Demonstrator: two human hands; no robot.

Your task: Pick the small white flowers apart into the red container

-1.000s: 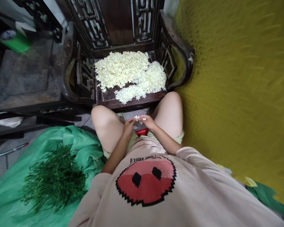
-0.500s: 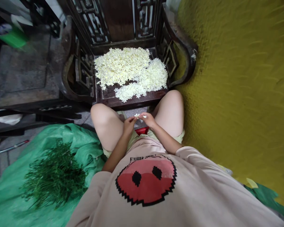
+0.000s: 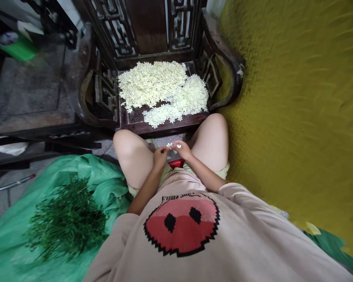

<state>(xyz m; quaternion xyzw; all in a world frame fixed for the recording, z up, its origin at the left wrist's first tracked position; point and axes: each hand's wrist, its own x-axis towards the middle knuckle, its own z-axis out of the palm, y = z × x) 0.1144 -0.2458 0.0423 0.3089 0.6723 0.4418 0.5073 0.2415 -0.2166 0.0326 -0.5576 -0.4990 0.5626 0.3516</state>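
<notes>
Over my lap my two hands meet at their fingertips. My left hand point(image 3: 160, 156) is closed in a pinch at a small white flower point(image 3: 168, 145), which sits between both hands' fingertips. My right hand point(image 3: 184, 150) is also closed, its fingertips at the same flower, and a second white flower point(image 3: 179, 146) shows against its fingers. The stems are too small to make out. Beyond my knees, a heap of pale yellow-white flowers point(image 3: 153, 84) and a whiter heap point(image 3: 191, 96) cover much of a dark wooden chair seat point(image 3: 132, 124).
Green stalks point(image 3: 69, 219) lie on a green plastic sheet point(image 3: 14, 239) at my left. Part of a red object point(image 3: 176, 163) shows below my hands. A wooden table point(image 3: 26, 90) bears a green roll point(image 3: 17, 45). A yellow textured surface point(image 3: 294, 109) rises at right.
My hands stay together, with only slight finger movement. The flower between the fingertips has shifted a little to the left. The view has tilted slightly.
</notes>
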